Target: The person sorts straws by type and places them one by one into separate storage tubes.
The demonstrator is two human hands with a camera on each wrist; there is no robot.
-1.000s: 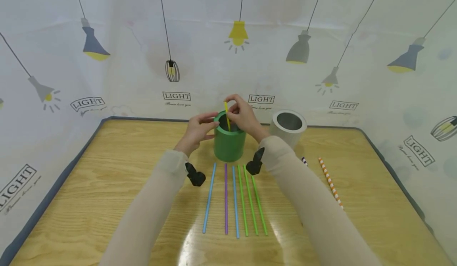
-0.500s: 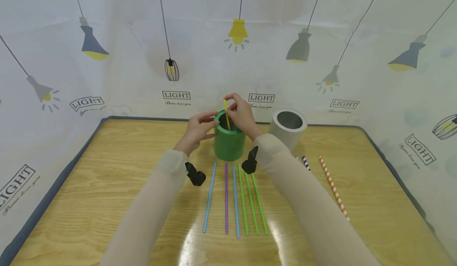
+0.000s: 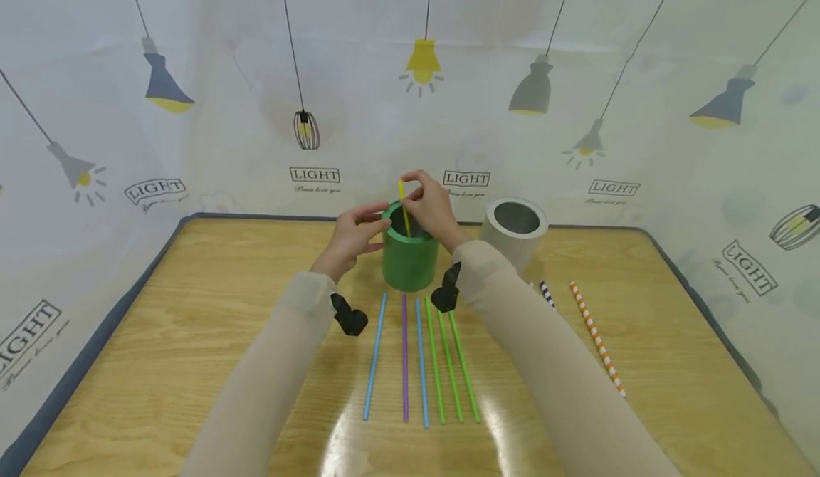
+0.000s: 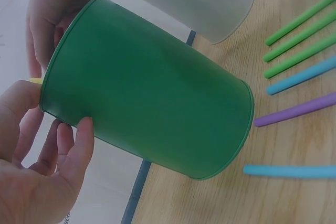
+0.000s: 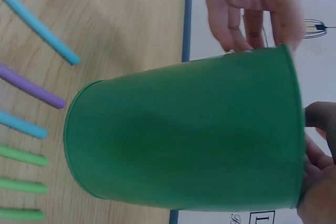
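A green cylindrical container stands upright at the back middle of the table. My left hand holds it at its left side, with the thumb at the rim and fingers against the outer wall. Over the opening, my right hand pinches a thin yellow straw; its lower part is inside the container. Only a bit of the yellow straw shows in the left wrist view. In the right wrist view the green wall hides the straw, and the right fingers are at the rim.
A white container stands to the right. In front lie two blue straws, a purple straw and several light green straws. Striped straws, one of them orange and white, lie at right, partly behind the right sleeve.
My right wrist and sleeve have shifted slightly left, uncovering more of the striped straws. The left hand keeps its hold on the container, and the yellow straw stays in the right fingers.
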